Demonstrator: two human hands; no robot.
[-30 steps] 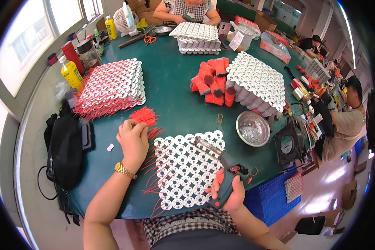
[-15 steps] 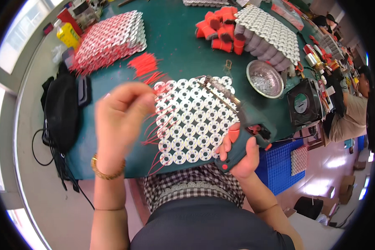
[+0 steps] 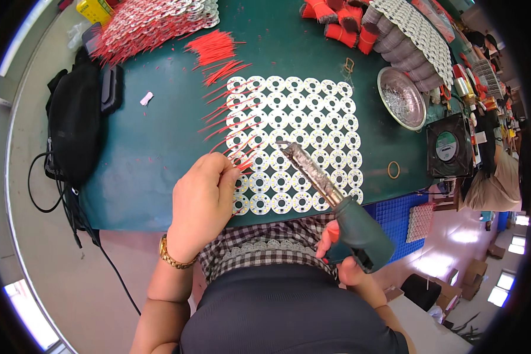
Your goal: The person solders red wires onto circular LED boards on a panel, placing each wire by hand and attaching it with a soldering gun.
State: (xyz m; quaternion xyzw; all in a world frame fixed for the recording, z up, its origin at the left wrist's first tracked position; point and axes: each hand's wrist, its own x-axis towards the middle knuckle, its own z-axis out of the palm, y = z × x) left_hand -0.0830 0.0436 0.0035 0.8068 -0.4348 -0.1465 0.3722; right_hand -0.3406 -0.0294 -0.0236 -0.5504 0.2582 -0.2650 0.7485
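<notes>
A panel of round white circuit boards (image 3: 298, 102) lies flat on the green table, with thin red wires (image 3: 219, 112) sticking out along its left side. At the panel's lower left edge my left hand (image 3: 199, 197) is closed, thumb and fingers pinched on a red wire (image 3: 242, 166). My right hand (image 3: 349, 270), partly hidden, is wrapped around the handle of a dark green soldering gun (image 3: 363, 233). The gun's crusted metal tip (image 3: 289, 147) hangs over the middle of the panel; whether it touches a board I cannot tell.
Loose red wires (image 3: 212, 47) lie beyond the panel. Stacked boards (image 3: 159, 26) stand far left, with red wire bundles (image 3: 341, 35) and another stack (image 3: 416, 35) far right. A metal bowl (image 3: 402, 97), a fan (image 3: 449, 146) and a black bag (image 3: 74, 133) are around.
My left hand has come down and right to the panel's lower left edge. The soldering gun's tip has moved from the panel's far edge toward its middle. The view has shifted too.
</notes>
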